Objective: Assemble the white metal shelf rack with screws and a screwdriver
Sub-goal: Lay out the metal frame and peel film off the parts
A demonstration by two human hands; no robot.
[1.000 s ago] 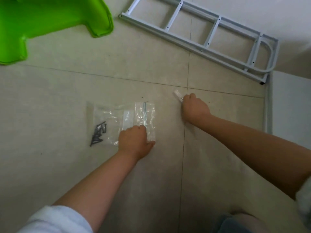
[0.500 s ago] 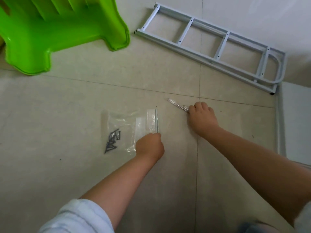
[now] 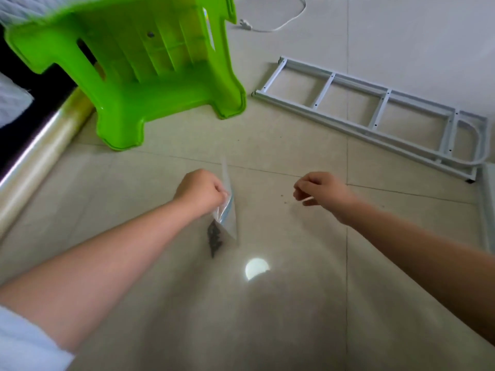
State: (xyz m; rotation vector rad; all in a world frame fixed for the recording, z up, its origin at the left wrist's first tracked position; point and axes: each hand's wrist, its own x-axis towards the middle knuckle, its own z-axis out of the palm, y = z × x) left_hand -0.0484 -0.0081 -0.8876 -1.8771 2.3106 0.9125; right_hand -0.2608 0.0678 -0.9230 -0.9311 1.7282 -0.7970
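Above the floor tiles (image 3: 134, 210), the left hand (image 3: 199, 191) pinches a bag (image 3: 227, 210) hanging upright — screws (image 3: 215, 238) bunched low. Right hand (image 3: 320, 192) fingers curl on a small clear thing (image 3: 308, 201); the rack frame (image 3: 375, 116) lies slantwise beyond.

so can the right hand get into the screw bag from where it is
Probably, but not freely. The right hand has open floor between it and the screw bag held up by the left hand, yet it already pinches a small clear piece, so its fingers are occupied.
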